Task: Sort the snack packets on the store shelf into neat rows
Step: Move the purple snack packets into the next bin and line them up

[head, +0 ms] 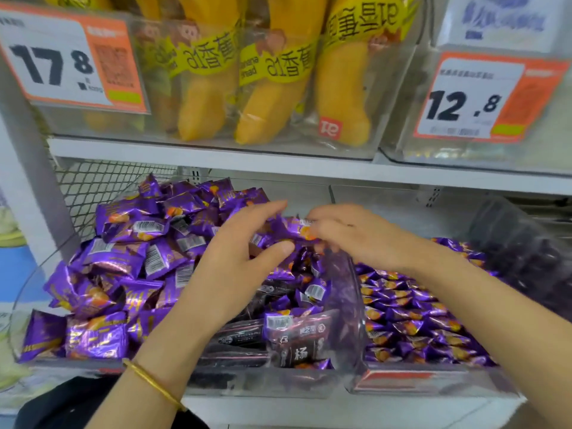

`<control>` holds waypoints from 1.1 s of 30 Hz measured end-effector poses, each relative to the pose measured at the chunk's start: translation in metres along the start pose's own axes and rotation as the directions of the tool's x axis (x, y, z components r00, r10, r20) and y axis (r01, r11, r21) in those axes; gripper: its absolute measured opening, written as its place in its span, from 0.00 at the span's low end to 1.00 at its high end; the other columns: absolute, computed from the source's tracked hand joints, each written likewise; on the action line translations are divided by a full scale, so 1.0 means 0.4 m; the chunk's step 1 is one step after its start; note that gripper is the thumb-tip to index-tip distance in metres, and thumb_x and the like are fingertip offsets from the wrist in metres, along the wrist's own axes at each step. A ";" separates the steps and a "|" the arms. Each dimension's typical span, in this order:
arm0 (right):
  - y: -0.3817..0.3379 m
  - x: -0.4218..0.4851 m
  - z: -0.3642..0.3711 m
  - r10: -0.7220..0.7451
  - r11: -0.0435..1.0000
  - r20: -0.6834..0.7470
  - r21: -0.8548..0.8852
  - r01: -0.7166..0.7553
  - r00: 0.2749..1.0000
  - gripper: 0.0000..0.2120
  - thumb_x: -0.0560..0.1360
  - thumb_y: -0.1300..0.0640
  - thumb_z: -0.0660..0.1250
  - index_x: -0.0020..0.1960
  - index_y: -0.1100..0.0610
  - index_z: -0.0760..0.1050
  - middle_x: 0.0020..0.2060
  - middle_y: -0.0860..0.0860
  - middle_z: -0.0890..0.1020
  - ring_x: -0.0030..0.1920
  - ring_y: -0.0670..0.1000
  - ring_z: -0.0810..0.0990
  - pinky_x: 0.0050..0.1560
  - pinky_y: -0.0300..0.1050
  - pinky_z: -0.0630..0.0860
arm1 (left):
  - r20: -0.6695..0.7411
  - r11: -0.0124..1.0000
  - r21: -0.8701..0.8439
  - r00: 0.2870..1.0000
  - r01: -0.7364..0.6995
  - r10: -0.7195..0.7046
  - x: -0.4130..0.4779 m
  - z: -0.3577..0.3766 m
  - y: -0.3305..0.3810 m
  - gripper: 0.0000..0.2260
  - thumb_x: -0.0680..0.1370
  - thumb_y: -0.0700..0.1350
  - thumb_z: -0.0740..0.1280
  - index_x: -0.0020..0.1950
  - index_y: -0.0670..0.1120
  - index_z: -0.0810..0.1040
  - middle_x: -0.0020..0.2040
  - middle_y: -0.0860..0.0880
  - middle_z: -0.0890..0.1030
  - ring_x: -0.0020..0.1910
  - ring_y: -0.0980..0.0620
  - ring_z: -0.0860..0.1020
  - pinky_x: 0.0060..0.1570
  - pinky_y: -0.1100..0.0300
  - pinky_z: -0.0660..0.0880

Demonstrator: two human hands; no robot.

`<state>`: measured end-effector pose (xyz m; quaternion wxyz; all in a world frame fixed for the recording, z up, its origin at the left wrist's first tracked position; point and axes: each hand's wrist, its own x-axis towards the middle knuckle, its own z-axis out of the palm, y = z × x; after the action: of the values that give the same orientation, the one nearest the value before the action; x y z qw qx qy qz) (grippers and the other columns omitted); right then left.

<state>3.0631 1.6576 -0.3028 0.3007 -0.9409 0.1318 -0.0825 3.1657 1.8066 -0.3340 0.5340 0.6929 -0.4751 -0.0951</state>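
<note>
A heap of purple snack packets [123, 258] fills a clear bin [263, 382] on the lower shelf. My left hand [238, 252] and my right hand [349, 236] meet above the heap and together hold one purple packet [289, 229] between thumbs and fingers. A few dark packets [247, 335] with white characters lie at the bin's front, below my left wrist. To the right, a second clear bin [402, 382] holds smaller purple packets [411, 320] lying in rough rows.
A clear divider wall [346, 305] separates the two bins. The upper shelf edge [278, 165] hangs just above my hands, carrying a bin of yellow banana bread packs [272, 88] and price tags reading 17.8 [71, 60] and 12.8 [470, 100]. Wire mesh [102, 187] backs the left side.
</note>
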 end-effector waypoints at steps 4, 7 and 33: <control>0.017 -0.115 -0.050 0.015 0.974 0.032 0.226 -0.022 0.999 0.17 0.79 0.50 0.52 0.38 0.57 0.72 0.28 0.48 0.78 0.28 0.46 0.70 0.33 0.41 0.68 | 0.089 0.989 -0.149 0.996 0.018 -0.005 -0.002 0.059 0.056 0.05 0.74 0.42 0.68 0.43 0.53 0.80 0.37 0.54 0.81 0.35 0.59 0.76 0.38 0.68 0.72; 0.066 -0.184 -0.081 0.038 0.941 -0.025 0.336 -0.027 0.999 0.17 0.82 0.54 0.53 0.44 0.66 0.70 0.29 0.54 0.79 0.28 0.51 0.70 0.32 0.45 0.68 | 0.202 0.929 -0.338 0.976 0.150 -0.084 -0.001 0.124 0.095 0.02 0.74 0.39 0.68 0.43 0.45 0.80 0.34 0.47 0.83 0.33 0.56 0.79 0.36 0.68 0.74; 0.460 -0.515 -0.259 0.372 0.732 0.310 -0.678 -0.071 0.875 0.08 0.71 0.54 0.67 0.49 0.52 0.80 0.39 0.47 0.78 0.44 0.51 0.74 0.48 0.48 0.74 | 0.759 0.976 0.114 0.650 -0.183 0.033 0.076 0.781 0.155 0.04 0.73 0.40 0.71 0.45 0.43 0.84 0.36 0.55 0.79 0.31 0.65 0.74 0.33 0.76 0.67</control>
<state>2.8065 1.5182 -0.3431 -0.0137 -0.9569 0.1974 0.2125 2.9478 1.5819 -0.3998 0.2289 0.6069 -0.7005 -0.2976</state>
